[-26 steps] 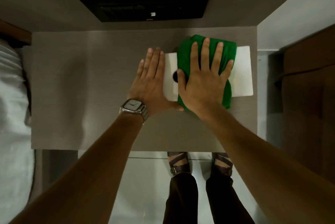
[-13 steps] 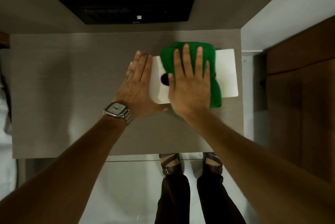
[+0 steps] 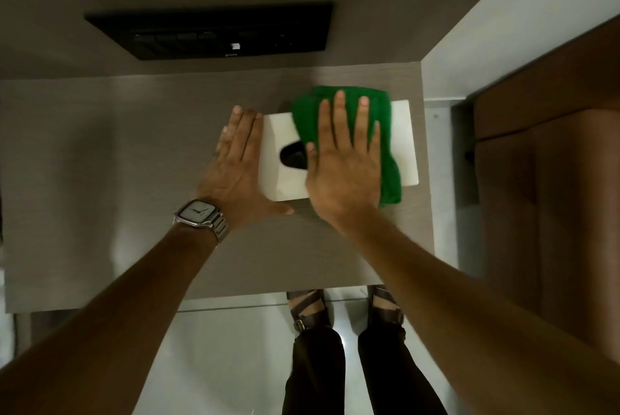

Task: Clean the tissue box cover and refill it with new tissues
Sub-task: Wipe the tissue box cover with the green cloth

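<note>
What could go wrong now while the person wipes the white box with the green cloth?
The box lies close to the table's right edge; a hard wipe by the right hand might push it off. The cloth could also catch in the dark opening. The left hand only rests flat against the box's side, so it could slip.

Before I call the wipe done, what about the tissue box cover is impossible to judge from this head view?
- Middle of the tissue box cover top: hidden under the green cloth and right hand.
- Dark opening: right part covered; no tissues discernible inside.
- Left end face: blocked by the left hand.
- Dust or smears: lighting too dim.
</note>
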The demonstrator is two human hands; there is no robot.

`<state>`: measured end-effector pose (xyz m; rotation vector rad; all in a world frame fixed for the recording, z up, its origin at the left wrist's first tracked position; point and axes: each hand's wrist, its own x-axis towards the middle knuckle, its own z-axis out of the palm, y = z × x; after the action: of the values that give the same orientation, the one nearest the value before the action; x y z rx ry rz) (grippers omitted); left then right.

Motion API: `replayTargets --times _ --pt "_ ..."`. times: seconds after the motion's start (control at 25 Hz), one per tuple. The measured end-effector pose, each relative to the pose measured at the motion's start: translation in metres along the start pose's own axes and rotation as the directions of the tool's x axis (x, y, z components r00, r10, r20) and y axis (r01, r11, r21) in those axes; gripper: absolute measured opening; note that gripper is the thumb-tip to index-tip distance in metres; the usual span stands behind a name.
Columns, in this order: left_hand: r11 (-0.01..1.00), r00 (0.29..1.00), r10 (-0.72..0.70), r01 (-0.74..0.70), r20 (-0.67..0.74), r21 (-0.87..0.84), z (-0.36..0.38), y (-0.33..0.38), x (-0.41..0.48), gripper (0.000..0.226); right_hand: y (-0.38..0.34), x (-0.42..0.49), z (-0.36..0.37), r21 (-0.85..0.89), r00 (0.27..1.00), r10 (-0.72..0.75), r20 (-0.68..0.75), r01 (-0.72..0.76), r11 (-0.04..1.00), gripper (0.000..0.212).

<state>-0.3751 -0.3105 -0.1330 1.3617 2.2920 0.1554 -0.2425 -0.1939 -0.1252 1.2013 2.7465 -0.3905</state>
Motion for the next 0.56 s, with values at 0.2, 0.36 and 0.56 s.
replayTargets --times 0.2,0.36,0.56 --pt "0.999 0.999 -0.031 0.031 -0.010 0.011 -0.001 0.000 -0.001 0.152 0.014 0.006 0.002 -0.011 0.986 -0.168 -0.002 0.168 0.986 0.062" --pt "0.999 1.000 -0.029 0.029 -0.003 0.028 -0.001 -0.003 -0.001 0.154 0.054 0.009 -0.006 0.016 0.999 0.018 -0.038 -0.017 1.000 0.060" --pt "0.997 0.999 -0.037 0.036 0.024 0.066 -0.004 0.000 -0.002 0.156 0.069 0.004 -0.016 0.153 0.992 0.105 -0.064 -0.094 0.984 0.057"
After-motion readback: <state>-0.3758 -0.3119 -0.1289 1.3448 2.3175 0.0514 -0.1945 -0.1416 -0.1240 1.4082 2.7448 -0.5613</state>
